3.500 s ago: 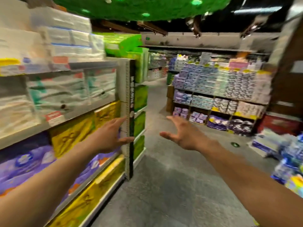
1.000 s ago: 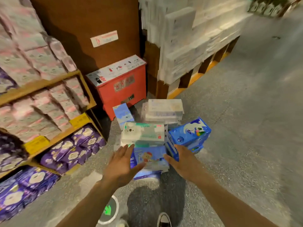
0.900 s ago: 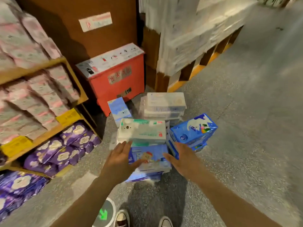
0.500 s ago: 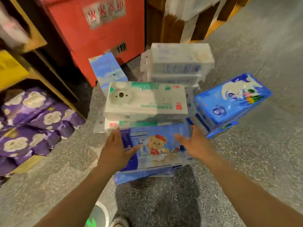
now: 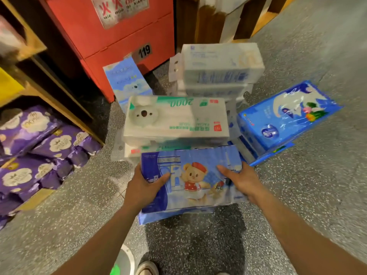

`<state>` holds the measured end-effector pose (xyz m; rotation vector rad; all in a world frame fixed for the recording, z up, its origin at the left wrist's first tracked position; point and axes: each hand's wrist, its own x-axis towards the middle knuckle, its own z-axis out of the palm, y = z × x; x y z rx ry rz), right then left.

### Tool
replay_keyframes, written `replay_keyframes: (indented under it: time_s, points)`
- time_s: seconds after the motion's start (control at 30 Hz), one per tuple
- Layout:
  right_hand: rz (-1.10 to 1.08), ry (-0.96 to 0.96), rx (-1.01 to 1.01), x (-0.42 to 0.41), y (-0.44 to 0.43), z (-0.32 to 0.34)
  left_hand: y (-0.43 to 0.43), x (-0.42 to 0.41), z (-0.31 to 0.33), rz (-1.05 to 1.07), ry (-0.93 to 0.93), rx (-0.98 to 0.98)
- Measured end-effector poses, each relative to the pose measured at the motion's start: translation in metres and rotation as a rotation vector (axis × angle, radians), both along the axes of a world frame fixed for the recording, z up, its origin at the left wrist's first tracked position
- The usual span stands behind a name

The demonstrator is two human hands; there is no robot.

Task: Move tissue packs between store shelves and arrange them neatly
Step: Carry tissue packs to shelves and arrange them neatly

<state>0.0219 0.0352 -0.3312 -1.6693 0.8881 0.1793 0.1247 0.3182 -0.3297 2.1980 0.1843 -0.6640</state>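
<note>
Bear pack [image 5: 194, 179] lies on a lower pack [image 5: 168, 215] on the floor [image 5: 297, 195], nearest of the pile [image 5: 176, 120]; left hand [image 5: 143, 187] and right hand [image 5: 243, 180] clasp its ends, each grip pinching it, thumb on top; recommend a level, straight lift

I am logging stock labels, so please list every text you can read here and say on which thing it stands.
"119": number plate on the red cabinet.
"2000", upside down: white and green pack.
"Tempo", partly covered by the left hand: bear pack.
The cabinet sign and all small print: too blurred to read.
</note>
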Motion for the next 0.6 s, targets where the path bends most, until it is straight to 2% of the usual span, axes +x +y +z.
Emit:
replay_keyframes:
  time_s: [0.17, 0.47, 0.6]
  points:
    - [-0.056, -0.037, -0.015, -0.022, -0.003, 0.129, -0.004, -0.010, 0.130, -0.027, -0.087, -0.027]
    - [-0.218, -0.175, -0.130, -0.079, -0.015, 0.461, -0.043, -0.008, 0.450, -0.210, -0.238, -0.204]
    - [-0.350, -0.238, -0.189, -0.128, -0.015, 0.584, -0.068, -0.024, 0.573, -0.350, -0.269, -0.264]
